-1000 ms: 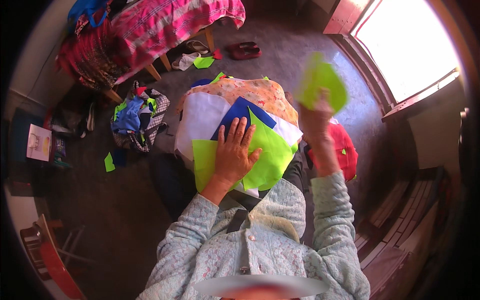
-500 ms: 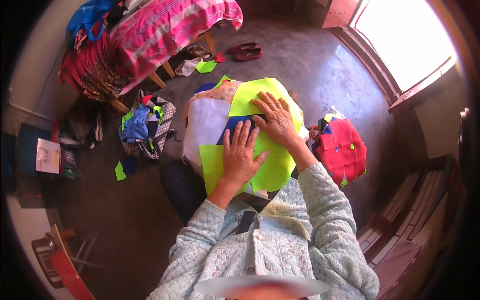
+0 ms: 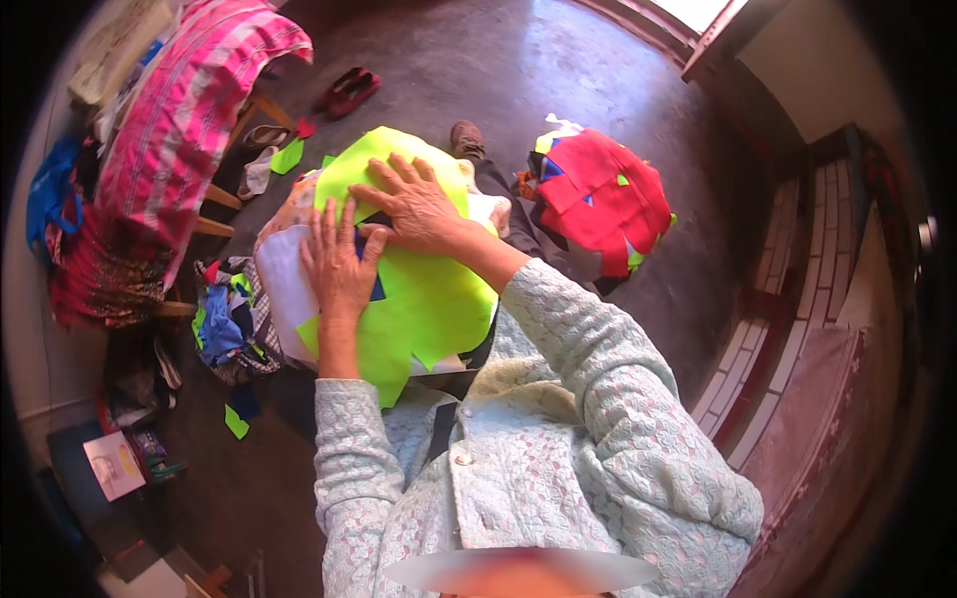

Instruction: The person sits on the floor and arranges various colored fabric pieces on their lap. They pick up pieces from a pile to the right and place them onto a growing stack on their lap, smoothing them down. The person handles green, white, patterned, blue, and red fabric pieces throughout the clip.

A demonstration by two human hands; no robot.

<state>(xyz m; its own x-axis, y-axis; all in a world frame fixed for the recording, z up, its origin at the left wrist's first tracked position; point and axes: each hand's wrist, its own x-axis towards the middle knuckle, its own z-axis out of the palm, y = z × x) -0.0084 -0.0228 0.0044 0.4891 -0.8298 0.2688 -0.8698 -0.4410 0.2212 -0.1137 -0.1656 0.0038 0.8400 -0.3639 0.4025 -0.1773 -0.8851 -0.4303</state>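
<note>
Spread over my lap is a layer of cloth pieces, with a large bright yellow-green cloth (image 3: 429, 289) on top. My right hand (image 3: 424, 207) lies flat on its far part, fingers spread. My left hand (image 3: 337, 261) also rests flat, palm down, close beside it toward the left edge. A dark blue patch (image 3: 377, 289) shows between yellow-green areas near the left hand. To the left, a white cloth (image 3: 282, 274) reaches beyond the pile's edge, and a peach patterned cloth (image 3: 289, 214) shows behind it. What lies under my palms is hidden.
On the right sits a bundle wrapped in red cloth (image 3: 608, 199). A checked bag of cloth scraps (image 3: 234, 319) stands at left, near a loose green scrap (image 3: 236, 422). Dark red shoes (image 3: 349, 92) lie beyond, by a bed with a pink cover (image 3: 189, 110).
The view has swung, so the lap and bundles appear farther left. My left hand has shifted toward the white cloth's edge; both hands stay flat on the cloth.
</note>
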